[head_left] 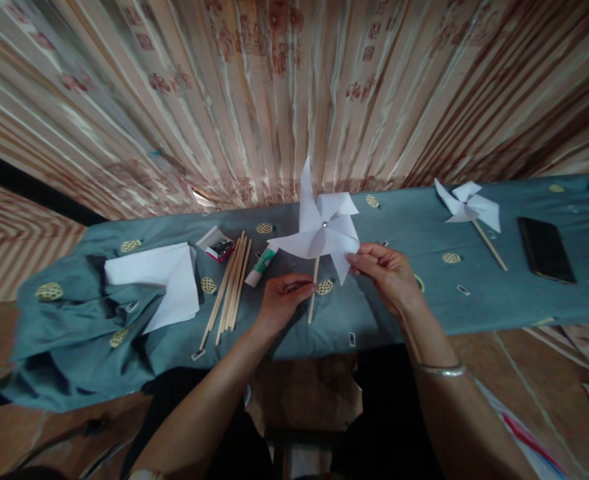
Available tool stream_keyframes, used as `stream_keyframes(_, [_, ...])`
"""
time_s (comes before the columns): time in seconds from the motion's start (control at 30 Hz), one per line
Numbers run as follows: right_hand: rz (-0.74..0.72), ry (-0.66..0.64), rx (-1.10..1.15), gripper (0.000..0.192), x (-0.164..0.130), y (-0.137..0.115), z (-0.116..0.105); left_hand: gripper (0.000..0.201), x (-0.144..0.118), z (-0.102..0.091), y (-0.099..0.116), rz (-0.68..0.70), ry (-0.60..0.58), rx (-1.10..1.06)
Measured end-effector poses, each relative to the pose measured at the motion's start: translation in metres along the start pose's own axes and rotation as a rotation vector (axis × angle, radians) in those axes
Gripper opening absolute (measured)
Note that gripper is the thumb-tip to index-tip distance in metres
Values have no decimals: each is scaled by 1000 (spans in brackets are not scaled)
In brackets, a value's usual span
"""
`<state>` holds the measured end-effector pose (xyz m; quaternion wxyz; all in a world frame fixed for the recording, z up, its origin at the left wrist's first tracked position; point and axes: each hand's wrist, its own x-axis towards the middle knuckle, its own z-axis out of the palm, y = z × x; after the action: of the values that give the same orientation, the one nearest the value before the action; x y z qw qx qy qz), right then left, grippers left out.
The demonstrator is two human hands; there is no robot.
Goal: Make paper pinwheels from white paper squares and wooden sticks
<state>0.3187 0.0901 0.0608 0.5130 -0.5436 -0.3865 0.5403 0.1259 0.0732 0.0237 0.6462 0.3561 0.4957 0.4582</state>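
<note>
A white paper pinwheel (319,230) with a pin at its centre is held up over the cloth-covered table. My left hand (285,301) is closed around its wooden stick (312,300), thumb and fingers pinching it below the paper. One lower right blade of the same pinwheel is pinched between the thumb and fingers of my right hand (382,272). To the left of my left hand lie a glue stick (261,265) with a green and white label, and a bundle of several wooden sticks (231,287).
A small open box of pins (219,248) and white paper sheets (177,293) lie at the left, partly under bunched cloth (84,340). Toward the right are a second pinwheel (469,203) and a black phone (546,248). A patterned curtain (294,93) hangs behind the table.
</note>
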Motion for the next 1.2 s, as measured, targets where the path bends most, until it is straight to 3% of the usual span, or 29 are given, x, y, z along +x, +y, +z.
stream_keyframes(0.2, [19, -67, 0, 23, -6, -1, 9, 30, 1, 0, 0, -2, -7, 4])
stream_keyframes(0.7, [-3, -189, -2, 34, -11, 6, 15, 32, 0, 2, 1, -26, -31, -55])
stream_keyframes(0.83, [-111, -72, -122, 39, -6, 2, -1, 35, -2, 1, 8, -57, -29, -78])
stream_keyframes(1.07, [-403, 419, -122, 29, 9, -5, -29, 35, -4, 3, 12, -124, -103, -58])
stream_keyframes(1.2, [-403, 396, -108, 31, 12, -2, -33, 34, -4, 2, 11, -156, -148, -51])
